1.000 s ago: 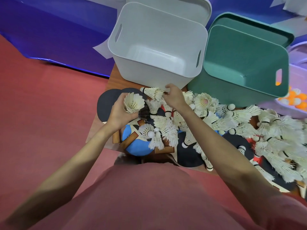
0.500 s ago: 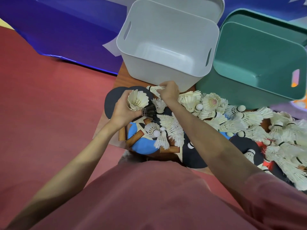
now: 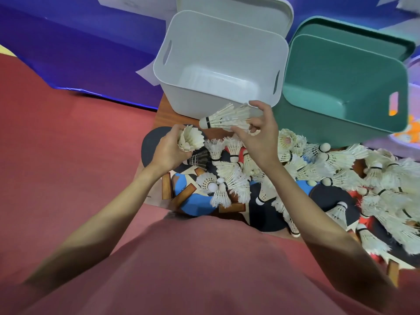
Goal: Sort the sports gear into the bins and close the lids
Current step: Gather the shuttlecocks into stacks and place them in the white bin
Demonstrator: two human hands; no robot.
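There is a single view, from a wide-angle camera worn on the person's head. It looks forward and steeply down along both forearms, close over the near edge of the bench (image 3: 164, 114). The white bin (image 3: 218, 92) and green bin (image 3: 341, 96) at the far edge fill the top. Straight lines bow toward the corners.

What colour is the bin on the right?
Green: the right-hand bin, clearest in the head view.
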